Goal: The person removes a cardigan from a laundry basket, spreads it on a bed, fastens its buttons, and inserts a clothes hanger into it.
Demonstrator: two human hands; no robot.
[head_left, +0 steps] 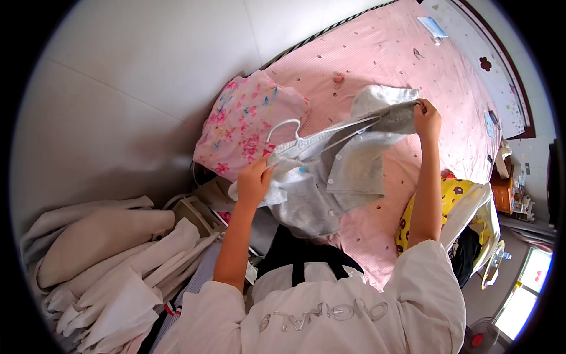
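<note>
A grey buttoned cardigan (354,171) is stretched between my two hands above the bed. Inside its neck sits a white clothes hanger (285,122), its hook sticking up on the left. My left hand (254,182) is closed on the cardigan's left side, close to the hook. On the other side, my right hand (428,121) grips the far end of the knit between thumb and fingers. Several white buttons and a small blue spot show on the front. The lower part of the cardigan hangs down towards my lap.
Under the cardigan lies a pink bedsheet (436,82), with a floral pillow (247,118) by the wall. Piled white and beige clothes (124,253) are at lower left. A yellow patterned cloth (454,192) lies at the bed's right edge, and a fan (480,337) stands at lower right.
</note>
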